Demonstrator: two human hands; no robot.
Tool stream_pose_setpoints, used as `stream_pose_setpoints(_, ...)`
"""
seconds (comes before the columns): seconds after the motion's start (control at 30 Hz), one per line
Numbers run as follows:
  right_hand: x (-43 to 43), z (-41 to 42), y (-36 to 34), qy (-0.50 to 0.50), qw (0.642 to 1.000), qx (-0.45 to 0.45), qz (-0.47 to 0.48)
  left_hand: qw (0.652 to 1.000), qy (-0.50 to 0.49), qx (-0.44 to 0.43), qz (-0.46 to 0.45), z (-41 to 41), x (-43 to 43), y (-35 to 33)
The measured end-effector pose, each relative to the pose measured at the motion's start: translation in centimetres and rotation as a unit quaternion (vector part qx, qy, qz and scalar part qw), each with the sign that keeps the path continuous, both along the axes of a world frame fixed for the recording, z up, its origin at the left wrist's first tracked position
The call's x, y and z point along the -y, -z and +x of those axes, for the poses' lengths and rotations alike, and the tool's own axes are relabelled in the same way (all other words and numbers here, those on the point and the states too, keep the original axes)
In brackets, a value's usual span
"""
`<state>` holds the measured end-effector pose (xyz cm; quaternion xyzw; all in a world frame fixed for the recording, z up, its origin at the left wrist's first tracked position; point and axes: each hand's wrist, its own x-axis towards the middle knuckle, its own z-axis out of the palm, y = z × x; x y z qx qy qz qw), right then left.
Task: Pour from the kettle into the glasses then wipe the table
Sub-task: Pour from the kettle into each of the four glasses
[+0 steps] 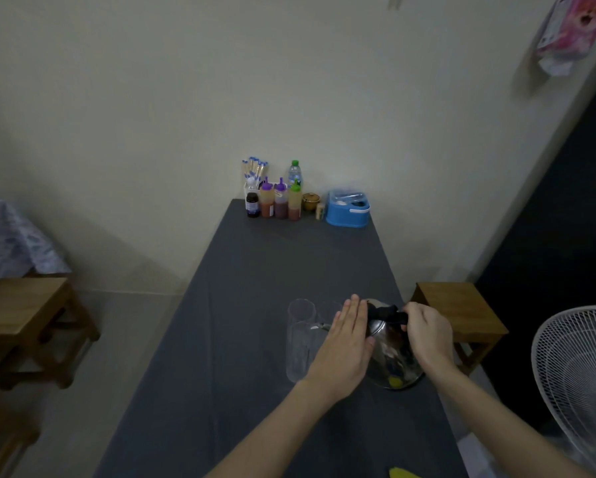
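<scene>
A shiny steel kettle (391,357) with a black handle is tilted to the left over the grey table (238,339). My right hand (427,334) grips the black handle. My left hand (346,343) lies flat with fingers together against the kettle's lid and left side. Three clear glasses stand just left of the kettle: a tall near one (298,353), a far one (301,310) and one (328,310) partly hidden behind my left hand. The spout points at the glasses and is mostly hidden. A yellow cloth (402,473) peeks in at the bottom edge.
At the table's far end stand sauce bottles (280,201), a water bottle (295,174), a chopstick holder (254,174), a small brown pot (310,201) and a blue container (347,210). Wooden stools flank the table on the left (27,326) and right (459,312). A white fan (579,381) stands at right.
</scene>
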<state>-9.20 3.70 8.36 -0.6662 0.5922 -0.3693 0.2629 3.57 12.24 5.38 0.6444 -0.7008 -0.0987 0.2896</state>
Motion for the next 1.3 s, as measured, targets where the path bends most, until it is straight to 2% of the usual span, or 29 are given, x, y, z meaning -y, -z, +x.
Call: stream_pose_setpoints(1.3, 0.3, 0.1, -1.6, -0.009, 0.999, -0.031, -0.029, 0.999, -0.001, -0.029, 0.022, -0.1, 0.4, -0.5)
